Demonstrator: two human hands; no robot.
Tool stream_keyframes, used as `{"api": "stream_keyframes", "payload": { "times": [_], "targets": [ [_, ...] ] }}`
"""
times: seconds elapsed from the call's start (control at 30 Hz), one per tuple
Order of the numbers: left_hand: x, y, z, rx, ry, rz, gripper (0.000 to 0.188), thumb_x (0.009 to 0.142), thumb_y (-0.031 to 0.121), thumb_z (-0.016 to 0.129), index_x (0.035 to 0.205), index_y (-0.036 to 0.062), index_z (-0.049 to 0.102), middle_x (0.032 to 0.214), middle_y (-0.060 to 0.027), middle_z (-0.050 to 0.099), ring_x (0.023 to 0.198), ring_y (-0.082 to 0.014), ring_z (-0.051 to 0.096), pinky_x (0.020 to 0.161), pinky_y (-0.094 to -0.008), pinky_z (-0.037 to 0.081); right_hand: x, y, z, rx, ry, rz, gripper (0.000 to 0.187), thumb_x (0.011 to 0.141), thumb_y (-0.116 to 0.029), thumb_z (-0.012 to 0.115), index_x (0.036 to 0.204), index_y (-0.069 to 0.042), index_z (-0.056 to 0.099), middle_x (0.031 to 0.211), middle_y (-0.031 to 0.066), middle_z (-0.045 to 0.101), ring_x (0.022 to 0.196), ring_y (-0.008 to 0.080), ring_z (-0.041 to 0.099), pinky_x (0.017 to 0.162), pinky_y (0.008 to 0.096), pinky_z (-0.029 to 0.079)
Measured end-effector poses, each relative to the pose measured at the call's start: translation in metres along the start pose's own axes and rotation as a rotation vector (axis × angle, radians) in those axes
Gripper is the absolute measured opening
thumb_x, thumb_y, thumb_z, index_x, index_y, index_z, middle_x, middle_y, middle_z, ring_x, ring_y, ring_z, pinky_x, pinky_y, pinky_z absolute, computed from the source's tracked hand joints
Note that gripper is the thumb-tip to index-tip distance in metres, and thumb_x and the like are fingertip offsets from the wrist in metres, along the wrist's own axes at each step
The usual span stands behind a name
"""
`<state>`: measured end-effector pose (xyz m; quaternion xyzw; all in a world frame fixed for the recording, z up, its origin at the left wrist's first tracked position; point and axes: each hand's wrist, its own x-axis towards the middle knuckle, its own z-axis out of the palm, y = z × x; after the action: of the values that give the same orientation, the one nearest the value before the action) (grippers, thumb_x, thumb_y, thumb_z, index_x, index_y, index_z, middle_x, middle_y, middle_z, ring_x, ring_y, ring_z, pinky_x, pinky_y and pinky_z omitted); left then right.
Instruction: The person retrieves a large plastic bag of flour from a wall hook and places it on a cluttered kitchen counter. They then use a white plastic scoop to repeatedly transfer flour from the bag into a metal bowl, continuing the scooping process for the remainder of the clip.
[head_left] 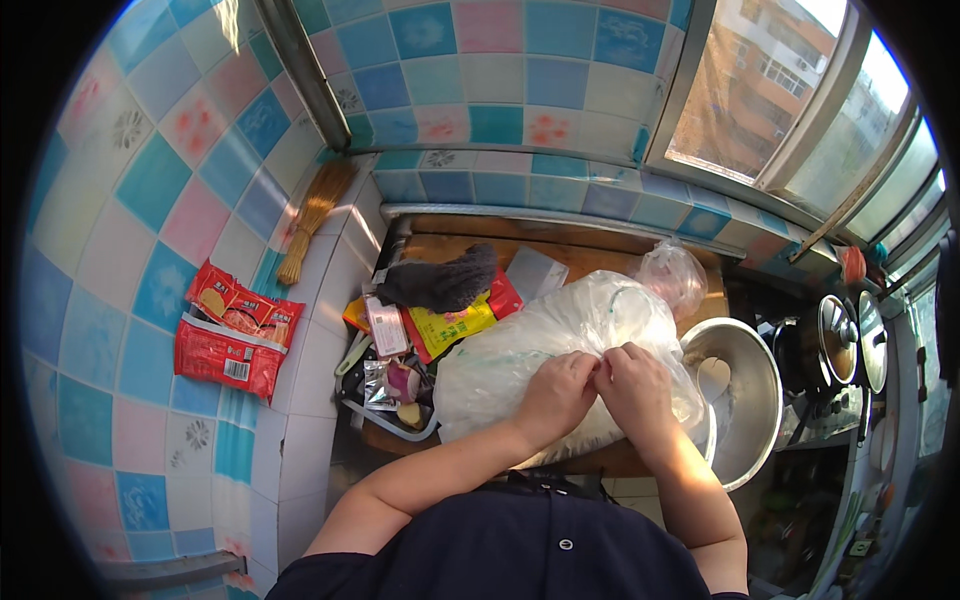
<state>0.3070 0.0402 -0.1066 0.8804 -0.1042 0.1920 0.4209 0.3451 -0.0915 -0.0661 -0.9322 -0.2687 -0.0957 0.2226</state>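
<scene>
Fisheye view, from above, of close two-handed work on a large translucent plastic bag [510, 370], lying bulged across the wooden worktop [440, 230], directly in front of the body and just left of a steel basin [757, 400]. Left hand [560, 395] and right hand [637, 385] nearly meeting over the bag's right half; in both, fingers bent and drawn narrow, holding a pinch of film. For good execution, best to leave the bag's full weight on the worktop, without lifting; to guard against nudging the basin with its right flank; to steady the gathered film with one pinch while easing small folds with the other; to pull gently along the creases, since thin film would probably tear under a sharp sideways tug.

Hard to make out, in descending size: worktop, largely covered; bag contents, clouded by wrinkles and glare; within the basin, near its left wall, a pale rounded piece [713, 378], possibly a spoon's bowl; inside the smaller clear bag [672, 278] behind, contents blurred; at the fingertips, any knot or opening, screened by the knuckles. Impossible, therefore, to tell tying from untying.
</scene>
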Motion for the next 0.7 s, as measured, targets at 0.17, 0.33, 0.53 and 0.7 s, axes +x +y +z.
{"api": "stream_keyframes", "payload": {
  "times": [0.17,0.33,0.53,0.7],
  "targets": [
    [-0.001,0.0,-0.002,0.096,-0.003,0.037,0.012,0.078,0.006,0.061,0.089,0.0054,0.056,0.084,-0.0122,0.062,0.079,-0.0329,0.059,0.071,-0.0415,0.047,0.007,0.002,-0.004,0.001,-0.103,0.017,0.013,0.077,-0.014,0.059,0.076,-0.002,0.062,0.077,0.0147,0.063,0.071,0.0321,0.062,0.065,0.0412,0.05],
    [-0.003,-0.001,-0.008,-0.145,-0.015,-0.182,0.016,0.081,0.015,0.063,0.092,0.0026,0.061,0.087,-0.0139,0.064,0.078,-0.0307,0.062,0.071,-0.0395,0.048,0.009,0.017,-0.011,0.551,-0.131,0.175,0.015,0.082,-0.013,0.064,0.086,0.001,0.066,0.076,0.0127,0.064,0.066,0.0247,0.064,0.062,0.0342,0.051],
    [0.005,0.006,-0.015,-0.275,-0.09,-0.376,0.02,0.083,0.018,0.065,0.091,0.0006,0.063,0.086,-0.0121,0.066,0.071,-0.0227,0.063,0.063,-0.0316,0.048,0.018,0.023,-0.012,0.794,-0.305,0.328,0.019,0.089,-0.015,0.061,0.087,0.004,0.064,0.072,0.0062,0.063,0.064,0.0116,0.059,0.059,0.0259,0.047],
    [0.009,0.009,-0.011,-0.212,-0.068,-0.401,0.019,0.082,0.019,0.066,0.088,0.0017,0.063,0.082,-0.0083,0.066,0.071,-0.0221,0.061,0.068,-0.0314,0.044,0.016,0.022,0.001,1.093,-0.238,0.562,0.023,0.091,-0.017,0.058,0.08,0.003,0.061,0.07,0.0044,0.062,0.064,0.0102,0.058,0.057,0.0255,0.045]
  ]
}}
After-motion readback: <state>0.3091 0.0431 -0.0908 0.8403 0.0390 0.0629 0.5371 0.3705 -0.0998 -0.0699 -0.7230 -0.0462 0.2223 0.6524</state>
